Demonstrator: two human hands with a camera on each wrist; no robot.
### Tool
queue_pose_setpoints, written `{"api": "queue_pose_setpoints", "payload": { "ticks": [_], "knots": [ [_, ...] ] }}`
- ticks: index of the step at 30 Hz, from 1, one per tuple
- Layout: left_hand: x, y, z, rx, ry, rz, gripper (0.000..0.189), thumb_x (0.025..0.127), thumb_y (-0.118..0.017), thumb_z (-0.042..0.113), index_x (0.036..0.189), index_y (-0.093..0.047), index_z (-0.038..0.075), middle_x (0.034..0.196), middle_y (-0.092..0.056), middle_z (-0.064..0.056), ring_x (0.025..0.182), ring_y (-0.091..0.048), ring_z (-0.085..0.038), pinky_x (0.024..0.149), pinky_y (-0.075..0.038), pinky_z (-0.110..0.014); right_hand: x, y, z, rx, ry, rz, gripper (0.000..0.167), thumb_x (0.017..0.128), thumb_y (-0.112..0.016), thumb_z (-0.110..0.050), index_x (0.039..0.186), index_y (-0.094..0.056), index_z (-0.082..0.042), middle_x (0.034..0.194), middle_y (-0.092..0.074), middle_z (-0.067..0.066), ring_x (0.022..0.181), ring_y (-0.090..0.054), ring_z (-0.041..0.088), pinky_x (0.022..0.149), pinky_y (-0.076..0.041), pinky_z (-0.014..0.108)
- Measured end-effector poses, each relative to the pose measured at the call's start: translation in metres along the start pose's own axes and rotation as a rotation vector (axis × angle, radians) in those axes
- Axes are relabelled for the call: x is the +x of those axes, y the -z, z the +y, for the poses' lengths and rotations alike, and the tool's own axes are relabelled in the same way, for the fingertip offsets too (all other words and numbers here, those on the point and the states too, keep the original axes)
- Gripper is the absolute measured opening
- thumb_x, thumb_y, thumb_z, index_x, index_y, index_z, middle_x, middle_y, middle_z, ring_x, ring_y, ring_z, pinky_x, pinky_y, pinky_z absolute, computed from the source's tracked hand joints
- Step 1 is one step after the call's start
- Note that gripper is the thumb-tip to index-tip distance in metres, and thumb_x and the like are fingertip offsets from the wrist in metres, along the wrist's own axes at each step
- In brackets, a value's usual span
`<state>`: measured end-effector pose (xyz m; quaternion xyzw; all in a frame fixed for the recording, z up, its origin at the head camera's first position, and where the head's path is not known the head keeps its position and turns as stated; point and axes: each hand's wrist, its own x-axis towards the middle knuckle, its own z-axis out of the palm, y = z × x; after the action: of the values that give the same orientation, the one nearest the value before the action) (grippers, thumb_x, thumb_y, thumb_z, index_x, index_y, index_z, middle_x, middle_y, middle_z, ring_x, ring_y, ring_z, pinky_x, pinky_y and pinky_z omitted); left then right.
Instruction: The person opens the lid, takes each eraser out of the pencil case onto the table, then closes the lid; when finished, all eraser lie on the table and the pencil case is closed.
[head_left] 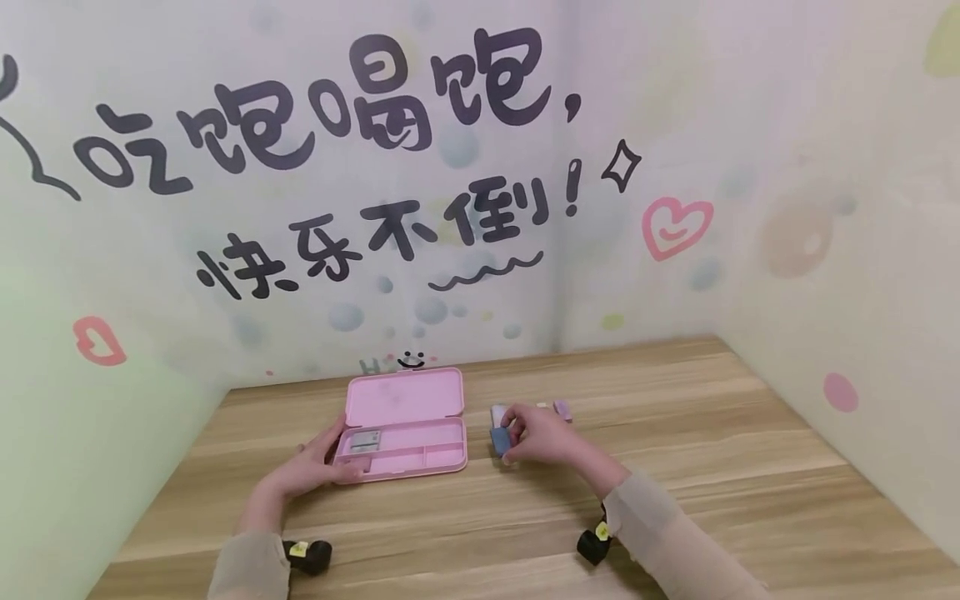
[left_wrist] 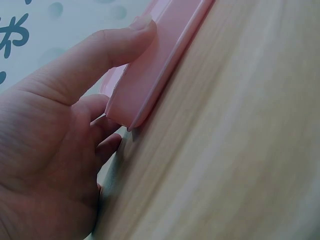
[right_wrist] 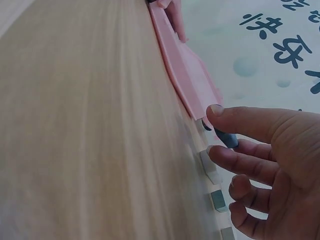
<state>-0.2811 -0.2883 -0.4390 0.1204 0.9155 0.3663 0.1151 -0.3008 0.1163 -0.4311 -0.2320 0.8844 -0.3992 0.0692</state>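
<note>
A blue block (head_left: 501,442) sits just below the middle of the head frame, slightly right of centre, pinched between the thumb and fingers of the right hand (head_left: 543,436). A pale block (head_left: 497,413) lies just above it in the frame, and a purple block (head_left: 562,410) lies to the upper right of that hand. To the left, a pink pencil case (head_left: 406,400) stands open, its lid at the top and its divided tray below; a grey block (head_left: 365,440) lies in the tray's upper compartment, at the left end. The left hand (head_left: 307,468) grips the case's left end, thumb at the lower edge. Everything rests on a wooden table (head_left: 465,533); a wall (head_left: 757,158) with dark lettering fills the upper frame.
</note>
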Motion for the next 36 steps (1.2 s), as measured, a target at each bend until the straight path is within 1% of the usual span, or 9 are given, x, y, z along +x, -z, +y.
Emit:
{"api": "queue_pose_setpoints", "payload": {
  "ticks": [4, 10, 14, 20, 27, 33, 36],
  "knots": [
    [0.0007, 0.0001, -0.0021, 0.000, -0.010, 0.001, 0.110, 0.081, -0.076, 0.040, 0.156, -0.002, 0.008, 0.158, -0.005, -0.026, 0.143, 0.000, -0.048, 0.106, 0.010, -0.068, -0.0006, -0.0022, 0.0041, -0.035, 0.004, 0.006, 0.041, 0.070, -0.087, -0.015, 0.101, -0.060, -0.009, 0.079, -0.061, -0.003, 0.071, -0.057, 0.013, 0.064, -0.049, 0.029],
    [0.0008, 0.0003, -0.0024, -0.007, 0.002, -0.002, 0.111, 0.081, -0.076, 0.041, 0.156, -0.001, 0.008, 0.158, -0.004, -0.026, 0.143, 0.001, -0.047, 0.106, 0.011, -0.067, -0.0009, -0.0048, 0.0064, -0.085, 0.008, 0.004, 0.040, 0.070, -0.087, -0.018, 0.099, -0.060, -0.009, 0.078, -0.061, -0.005, 0.071, -0.056, 0.011, 0.065, -0.047, 0.029],
    [0.0009, -0.0001, -0.0037, -0.001, -0.002, 0.002, 0.110, 0.081, -0.075, 0.042, 0.156, -0.002, 0.008, 0.158, -0.006, -0.025, 0.143, -0.001, -0.047, 0.106, 0.011, -0.068, -0.0010, -0.0058, 0.0071, -0.105, 0.001, 0.008, 0.041, 0.070, -0.087, -0.020, 0.099, -0.061, -0.009, 0.078, -0.060, -0.005, 0.071, -0.055, 0.011, 0.065, -0.047, 0.030],
    [0.0026, -0.0002, -0.0051, 0.002, -0.021, 0.007, 0.110, 0.081, -0.075, 0.041, 0.156, -0.002, 0.007, 0.158, -0.006, -0.026, 0.143, -0.001, -0.048, 0.104, 0.010, -0.070, -0.0005, -0.0057, 0.0086, -0.119, -0.010, 0.002, 0.042, 0.069, -0.088, -0.020, 0.099, -0.062, -0.008, 0.077, -0.059, -0.004, 0.070, -0.054, 0.012, 0.064, -0.046, 0.030],
    [0.0021, 0.0004, -0.0040, -0.009, -0.016, 0.005, 0.110, 0.080, -0.076, 0.040, 0.156, -0.003, 0.008, 0.158, -0.006, -0.025, 0.143, -0.001, -0.047, 0.105, 0.010, -0.070, 0.0003, -0.0059, 0.0088, -0.129, -0.024, -0.019, 0.042, 0.069, -0.088, -0.022, 0.099, -0.062, -0.008, 0.078, -0.059, -0.003, 0.071, -0.053, 0.013, 0.064, -0.045, 0.031],
    [0.0016, 0.0009, -0.0019, 0.002, -0.001, -0.003, 0.111, 0.080, -0.076, 0.041, 0.156, -0.002, 0.007, 0.159, -0.005, -0.025, 0.143, 0.000, -0.047, 0.105, 0.010, -0.069, -0.0006, -0.0055, 0.0083, -0.127, -0.031, -0.023, 0.042, 0.068, -0.089, -0.022, 0.098, -0.062, -0.008, 0.078, -0.058, -0.003, 0.071, -0.053, 0.013, 0.064, -0.045, 0.030],
    [0.0007, 0.0010, -0.0006, 0.006, -0.004, -0.001, 0.111, 0.080, -0.076, 0.041, 0.156, -0.002, 0.008, 0.159, -0.005, -0.025, 0.143, 0.000, -0.048, 0.105, 0.010, -0.069, -0.0007, -0.0055, 0.0076, -0.129, -0.038, -0.026, 0.043, 0.068, -0.089, -0.022, 0.098, -0.062, -0.008, 0.079, -0.058, -0.003, 0.072, -0.053, 0.013, 0.065, -0.045, 0.031]
  ]
}}
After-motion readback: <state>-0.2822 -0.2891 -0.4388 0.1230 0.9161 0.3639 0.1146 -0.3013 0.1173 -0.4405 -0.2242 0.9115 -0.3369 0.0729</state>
